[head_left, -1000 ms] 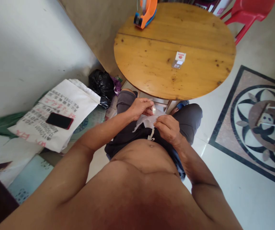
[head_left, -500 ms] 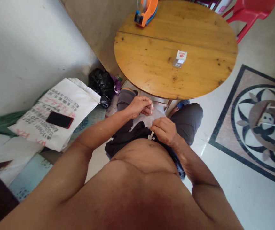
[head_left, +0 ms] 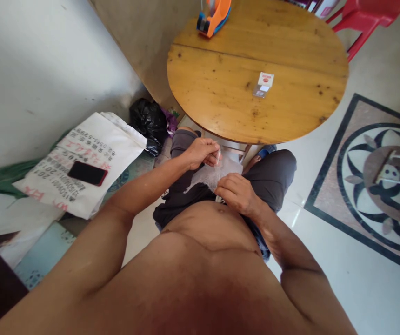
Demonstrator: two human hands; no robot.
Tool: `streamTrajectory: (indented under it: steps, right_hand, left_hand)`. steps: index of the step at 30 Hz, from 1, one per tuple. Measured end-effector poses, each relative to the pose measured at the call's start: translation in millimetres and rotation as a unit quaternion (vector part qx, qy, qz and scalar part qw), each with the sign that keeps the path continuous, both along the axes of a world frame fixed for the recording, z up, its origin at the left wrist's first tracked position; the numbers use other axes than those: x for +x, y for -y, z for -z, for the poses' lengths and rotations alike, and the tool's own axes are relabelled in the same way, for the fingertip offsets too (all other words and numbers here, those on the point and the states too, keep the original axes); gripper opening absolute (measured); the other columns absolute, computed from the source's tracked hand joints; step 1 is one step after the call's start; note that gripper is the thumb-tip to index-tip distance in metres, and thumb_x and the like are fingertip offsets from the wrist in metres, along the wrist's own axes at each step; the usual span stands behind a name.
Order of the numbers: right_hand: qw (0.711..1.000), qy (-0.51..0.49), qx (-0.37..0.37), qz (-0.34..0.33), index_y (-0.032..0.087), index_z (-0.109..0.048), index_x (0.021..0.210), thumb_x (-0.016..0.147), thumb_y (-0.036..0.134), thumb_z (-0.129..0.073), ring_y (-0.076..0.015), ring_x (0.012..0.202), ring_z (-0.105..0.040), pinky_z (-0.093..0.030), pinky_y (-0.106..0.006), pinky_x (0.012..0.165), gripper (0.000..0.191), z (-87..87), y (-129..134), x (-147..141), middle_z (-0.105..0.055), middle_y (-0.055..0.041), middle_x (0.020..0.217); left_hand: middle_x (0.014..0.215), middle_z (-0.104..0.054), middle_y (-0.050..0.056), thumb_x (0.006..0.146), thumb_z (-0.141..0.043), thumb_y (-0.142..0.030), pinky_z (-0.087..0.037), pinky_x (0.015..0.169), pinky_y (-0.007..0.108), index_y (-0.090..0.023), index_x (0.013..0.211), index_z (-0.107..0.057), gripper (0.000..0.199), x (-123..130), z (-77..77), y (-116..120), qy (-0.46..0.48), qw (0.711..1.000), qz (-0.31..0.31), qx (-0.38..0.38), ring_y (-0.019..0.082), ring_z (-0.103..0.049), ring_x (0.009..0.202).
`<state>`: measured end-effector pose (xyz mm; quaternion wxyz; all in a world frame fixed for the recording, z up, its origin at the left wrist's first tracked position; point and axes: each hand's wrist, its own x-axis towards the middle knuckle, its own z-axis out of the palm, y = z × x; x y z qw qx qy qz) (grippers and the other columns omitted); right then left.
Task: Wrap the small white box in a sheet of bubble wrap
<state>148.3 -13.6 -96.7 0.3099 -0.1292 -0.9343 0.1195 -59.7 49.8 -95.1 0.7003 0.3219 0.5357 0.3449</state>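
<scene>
A thin translucent plastic sheet (head_left: 209,177) hangs over my lap, between my two hands. My left hand (head_left: 204,153) is pinched, with a small pale strip at its fingertips, beside the upper part of the sheet. The fingers of my right hand (head_left: 235,190) are closed on the lower right edge of the sheet. Beyond my knees stands a round wooden table (head_left: 221,107). A small white and red box (head_left: 266,80) sits on it, over a small grey item (head_left: 260,91).
An orange tape dispenser (head_left: 218,19) stands at the table's far left edge. On the left, a black phone (head_left: 87,173) lies on white printed sacks (head_left: 123,139). A black plastic bag (head_left: 147,121) is near the wall. A red chair (head_left: 367,16) stands at the back right.
My right hand has shifted slightly left, and the sheet looks a little more spread out. My left hand has moved slightly down and left, still pinched.
</scene>
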Motion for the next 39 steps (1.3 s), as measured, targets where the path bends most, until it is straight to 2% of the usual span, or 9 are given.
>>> streamTrajectory:
  steps: [6,15,26,32,39]
  right_hand:
    - [0.999,0.010,-0.022,-0.022,0.020,-0.070,0.102,0.103,0.018,-0.050,-0.0187,0.091,-0.062,-0.048,-0.037,0.081,0.020,0.6,2,0,-0.070,-0.0080,0.096]
    - [0.998,0.038,-0.005,-0.042,0.019,-0.069,0.101,0.103,0.017,-0.049,-0.0192,0.092,-0.060,-0.046,-0.038,0.083,0.020,-3.9,2,-2,-0.069,-0.0074,0.094]
    - [0.996,0.060,0.005,-0.060,0.018,-0.067,0.096,0.105,0.015,-0.047,-0.0179,0.085,-0.055,-0.043,-0.037,0.080,0.021,-7.0,9,-7,-0.068,-0.0053,0.087]
    - [0.996,0.063,-0.009,-0.068,0.018,-0.066,0.097,0.105,0.014,-0.045,-0.0181,0.083,-0.055,-0.044,-0.037,0.081,0.023,-2.8,11,-7,-0.067,-0.0056,0.087]
    - [0.997,0.024,-0.071,-0.028,0.020,-0.065,0.101,0.104,0.017,-0.048,-0.0183,0.084,-0.059,-0.047,-0.034,0.076,0.018,1.6,12,-2,-0.068,-0.0066,0.093]
  left_hand:
    - [0.066,-0.071,0.002,0.090,-0.070,-0.025,-0.053,0.053,0.021,-0.015,0.077,-0.057,0.022,-5,4.7,-4,-0.003,1.000,-0.003,0.003,0.011,-0.066,0.048]
    - [0.063,-0.068,0.000,0.091,-0.071,-0.026,-0.052,0.052,0.020,-0.015,0.077,-0.057,0.023,-9,9.8,-7,0.004,1.000,0.006,0.000,0.010,-0.064,0.047]
    - [0.065,-0.071,0.003,0.091,-0.073,-0.029,-0.053,0.057,0.022,-0.014,0.079,-0.057,0.025,-21,15.8,-16,0.008,1.000,-0.015,0.011,0.015,-0.071,0.052]
    - [0.066,-0.073,0.003,0.090,-0.074,-0.033,-0.054,0.055,0.019,-0.014,0.083,-0.056,0.027,-25,21.5,-17,0.026,0.999,0.006,0.030,0.014,-0.072,0.052]
    - [0.070,-0.074,0.003,0.089,-0.074,-0.034,-0.059,0.057,0.024,-0.014,0.085,-0.059,0.025,-22,18.7,-9,0.026,0.994,0.051,0.095,0.017,-0.074,0.057]
